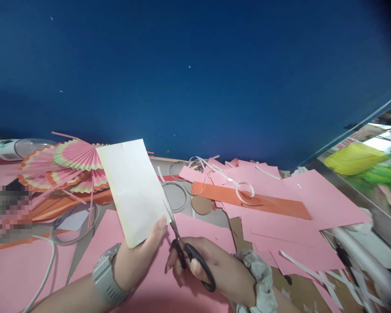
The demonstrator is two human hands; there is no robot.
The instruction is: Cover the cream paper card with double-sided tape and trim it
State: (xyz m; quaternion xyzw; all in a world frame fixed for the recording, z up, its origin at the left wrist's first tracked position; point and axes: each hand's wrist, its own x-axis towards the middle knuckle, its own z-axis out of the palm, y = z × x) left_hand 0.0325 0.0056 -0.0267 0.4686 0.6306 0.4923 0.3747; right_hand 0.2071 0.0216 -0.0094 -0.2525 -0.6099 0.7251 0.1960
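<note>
A white rectangular sheet of paper is held up, tilted, by my left hand; the thumb lies on its lower right corner and the other fingers are behind it. My right hand grips black-handled scissors, with fingers through the loops. The scissor blades point up and away along the paper's right edge, close to my left thumb. Whether the blades touch the paper I cannot tell. Under both hands lies pink paper.
Pink and yellow pleated paper fans lie left, near a bottle. An orange strip, white paper curls and pink sheets cover the right side. A blue partition rises behind; yellow and green plastic bags are far right.
</note>
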